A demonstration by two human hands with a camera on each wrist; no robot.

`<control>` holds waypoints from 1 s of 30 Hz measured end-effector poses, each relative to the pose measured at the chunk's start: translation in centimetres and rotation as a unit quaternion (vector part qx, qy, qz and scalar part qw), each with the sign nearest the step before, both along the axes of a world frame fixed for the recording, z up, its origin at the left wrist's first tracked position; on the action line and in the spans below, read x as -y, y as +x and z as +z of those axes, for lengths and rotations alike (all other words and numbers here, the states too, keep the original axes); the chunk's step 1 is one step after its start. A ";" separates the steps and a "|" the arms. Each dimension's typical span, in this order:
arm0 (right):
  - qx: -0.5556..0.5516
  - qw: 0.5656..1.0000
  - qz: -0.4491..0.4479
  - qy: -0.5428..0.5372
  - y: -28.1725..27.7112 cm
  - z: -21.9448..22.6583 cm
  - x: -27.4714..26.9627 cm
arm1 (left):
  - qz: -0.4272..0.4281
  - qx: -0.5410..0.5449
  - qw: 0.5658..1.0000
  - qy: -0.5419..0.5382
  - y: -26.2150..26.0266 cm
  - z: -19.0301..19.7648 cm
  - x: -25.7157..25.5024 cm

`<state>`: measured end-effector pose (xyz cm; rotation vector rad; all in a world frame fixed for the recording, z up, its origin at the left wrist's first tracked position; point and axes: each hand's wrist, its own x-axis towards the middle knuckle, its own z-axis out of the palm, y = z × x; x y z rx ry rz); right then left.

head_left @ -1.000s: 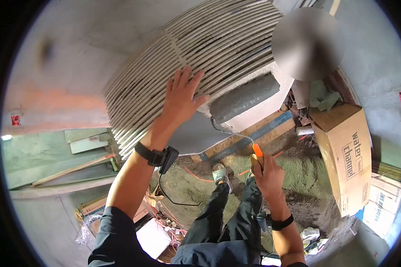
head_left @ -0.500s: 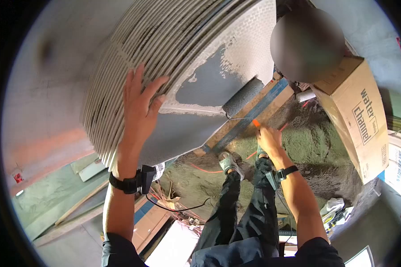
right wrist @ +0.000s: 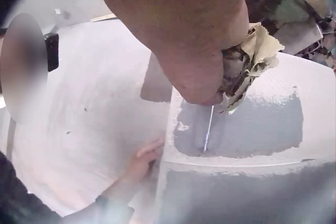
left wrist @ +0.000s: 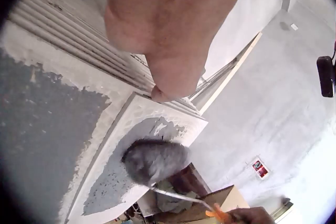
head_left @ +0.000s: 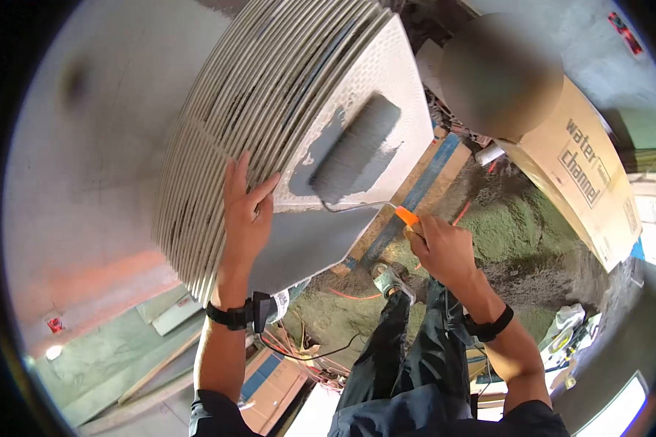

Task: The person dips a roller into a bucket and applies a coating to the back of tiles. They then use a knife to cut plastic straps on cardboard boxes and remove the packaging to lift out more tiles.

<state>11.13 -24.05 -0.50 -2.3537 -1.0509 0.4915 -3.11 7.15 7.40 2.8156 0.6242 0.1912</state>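
A row of tiles [head_left: 219, 124] leans on edge against the wall, with the front tile's textured back [head_left: 415, 109] partly coated grey. My left hand [head_left: 246, 218] rests on the tile edges, its fingers spread. My right hand [head_left: 444, 251] grips the orange handle [head_left: 407, 216] of a paint roller. The roller's grey sleeve [head_left: 357, 149] lies on the front tile, over the grey patch. Below it, a second tile face [head_left: 306, 240] is coated grey. In the right wrist view crumpled tan material [right wrist: 257, 50] sticks out beside my right hand [right wrist: 194, 71].
A cardboard box [head_left: 576, 167] stands at the right. Under the tiles lie wooden strips with a blue band [head_left: 423, 186]. Cables and cartons [head_left: 273, 390] are at the lower left, bags [head_left: 568, 324] at the lower right. A blurred disc covers the upper right.
The roller has moved from the front tile's lower edge up onto its middle, and the grey patch there looks larger. My left hand has stayed on the tile edges, while the head view has shifted.
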 end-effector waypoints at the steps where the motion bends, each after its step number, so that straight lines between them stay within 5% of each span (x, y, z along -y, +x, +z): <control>1: -0.021 1.000 0.000 0.014 0.4 1.1 0.0 | -0.011 0.005 1.000 -0.002 0.0 -0.1 0.0; 9: -0.010 0.998 0.002 0.057 5.7 2.1 -0.1 | -0.002 -0.051 0.999 -0.010 0.0 0.9 0.9; 20: -0.007 0.990 0.070 -0.123 11.9 -12.8 0.6 | 0.035 -0.117 0.992 -0.030 1.2 2.1 1.5; 23: -0.028 0.992 0.066 -0.102 11.7 -12.5 0.7 | 0.049 -0.129 0.990 -0.036 1.6 2.6 1.8; 30: 0.026 0.999 0.034 -0.021 13.3 -2.6 0.6 | 0.058 -0.126 0.990 -0.040 1.1 2.5 2.1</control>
